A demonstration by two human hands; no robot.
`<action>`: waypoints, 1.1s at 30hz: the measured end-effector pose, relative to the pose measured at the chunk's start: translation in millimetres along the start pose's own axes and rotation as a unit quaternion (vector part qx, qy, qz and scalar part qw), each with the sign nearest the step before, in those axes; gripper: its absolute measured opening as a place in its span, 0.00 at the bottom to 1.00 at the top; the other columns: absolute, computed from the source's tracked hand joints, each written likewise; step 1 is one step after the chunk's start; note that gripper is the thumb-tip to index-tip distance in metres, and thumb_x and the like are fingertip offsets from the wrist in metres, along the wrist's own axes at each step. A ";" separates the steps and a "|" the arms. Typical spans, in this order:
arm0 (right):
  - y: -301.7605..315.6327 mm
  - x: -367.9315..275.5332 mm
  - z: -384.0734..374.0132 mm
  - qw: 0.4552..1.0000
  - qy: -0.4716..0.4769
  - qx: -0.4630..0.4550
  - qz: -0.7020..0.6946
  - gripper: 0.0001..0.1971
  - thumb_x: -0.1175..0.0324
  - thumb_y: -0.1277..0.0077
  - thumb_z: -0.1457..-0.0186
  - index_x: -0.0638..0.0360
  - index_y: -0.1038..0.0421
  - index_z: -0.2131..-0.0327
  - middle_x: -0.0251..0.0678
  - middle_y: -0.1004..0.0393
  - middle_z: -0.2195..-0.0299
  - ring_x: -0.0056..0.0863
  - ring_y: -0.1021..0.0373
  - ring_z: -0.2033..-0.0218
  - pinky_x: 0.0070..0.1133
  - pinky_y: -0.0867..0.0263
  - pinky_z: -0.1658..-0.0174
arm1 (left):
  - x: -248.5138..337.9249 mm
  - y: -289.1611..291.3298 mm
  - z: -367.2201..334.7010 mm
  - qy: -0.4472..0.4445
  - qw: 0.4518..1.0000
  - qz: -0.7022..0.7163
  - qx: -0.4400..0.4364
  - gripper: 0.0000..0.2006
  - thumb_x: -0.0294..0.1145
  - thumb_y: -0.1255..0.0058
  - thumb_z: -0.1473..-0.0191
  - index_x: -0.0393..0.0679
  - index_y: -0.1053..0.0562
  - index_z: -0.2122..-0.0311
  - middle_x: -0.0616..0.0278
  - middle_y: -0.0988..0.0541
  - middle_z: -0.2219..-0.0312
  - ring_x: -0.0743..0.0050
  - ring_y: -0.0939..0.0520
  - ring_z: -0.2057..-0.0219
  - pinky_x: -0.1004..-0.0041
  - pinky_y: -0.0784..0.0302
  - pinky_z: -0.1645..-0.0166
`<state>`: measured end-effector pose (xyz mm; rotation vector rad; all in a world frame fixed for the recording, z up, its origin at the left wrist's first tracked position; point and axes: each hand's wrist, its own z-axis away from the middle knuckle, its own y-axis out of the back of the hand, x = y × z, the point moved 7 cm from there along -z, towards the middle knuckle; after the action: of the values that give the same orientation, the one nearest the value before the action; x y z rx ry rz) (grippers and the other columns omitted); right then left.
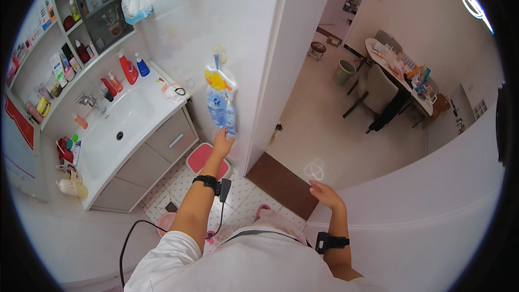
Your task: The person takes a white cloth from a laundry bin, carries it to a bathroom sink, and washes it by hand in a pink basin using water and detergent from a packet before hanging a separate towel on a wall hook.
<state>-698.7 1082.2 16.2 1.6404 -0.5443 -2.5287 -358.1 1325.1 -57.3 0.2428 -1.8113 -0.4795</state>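
Observation:
A blue hand towel [220, 109] with a yellow and white top hangs by its loop from a round hook [218, 53] on the white wall. At its lower end, my left hand [223, 141] is closed on the cloth, the arm reaching forward. My right hand [326, 193] is raised on the right beside the doorway and holds nothing. Its fingers are stretched out. Black straps with small devices sit on both my forearms, and a cable runs from the left one.
A white sink [123, 121] with bottles round its rim stands on a cabinet [146, 168] at left. Below the towel is a red-topped stool [203, 157]. A brown threshold [284, 184] crosses the doorway; beyond are a bin [344, 72], a chair [380, 91] and a cluttered table.

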 end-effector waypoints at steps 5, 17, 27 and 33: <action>-25.0 -19.4 -66.0 0.989 0.075 -0.128 0.027 0.22 0.66 0.58 0.47 0.66 0.44 0.51 0.42 0.38 0.52 0.28 0.41 0.51 0.20 0.46 0.49 | -29.0 -21.5 -10.1 0.082 0.990 0.118 -0.010 0.17 0.34 0.53 0.53 0.34 0.37 0.60 0.47 0.28 0.66 0.57 0.27 0.63 0.68 0.33 0.58; -147.6 -121.3 -140.4 0.953 0.132 -0.271 -0.024 0.14 0.71 0.57 0.48 0.64 0.36 0.57 0.39 0.32 0.59 0.24 0.36 0.58 0.20 0.41 0.56 | -6.5 11.6 26.0 0.113 0.986 0.074 -0.098 0.12 0.36 0.62 0.47 0.36 0.34 0.65 0.51 0.29 0.67 0.63 0.28 0.64 0.69 0.35 0.60; -229.0 -238.0 -128.4 0.909 0.389 0.128 0.083 0.19 0.67 0.67 0.46 0.60 0.41 0.51 0.45 0.46 0.48 0.42 0.51 0.45 0.38 0.62 0.45 | 69.2 72.1 78.0 0.247 0.717 0.647 -0.071 0.21 0.38 0.71 0.43 0.42 0.48 0.46 0.59 0.40 0.49 0.70 0.39 0.48 0.70 0.49 0.43; -233.1 -262.3 -133.8 0.956 0.236 0.062 0.164 0.23 0.64 0.70 0.45 0.57 0.52 0.45 0.46 0.60 0.42 0.42 0.67 0.40 0.42 0.73 0.44 | 126.1 132.9 22.2 0.177 0.588 0.768 -0.182 0.21 0.32 0.72 0.43 0.43 0.52 0.44 0.59 0.46 0.46 0.72 0.44 0.46 0.72 0.52 0.41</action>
<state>-438.2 1333.2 117.4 1.9192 -0.8449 -1.8208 -405.5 1397.5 105.7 -1.3722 -0.8957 0.4669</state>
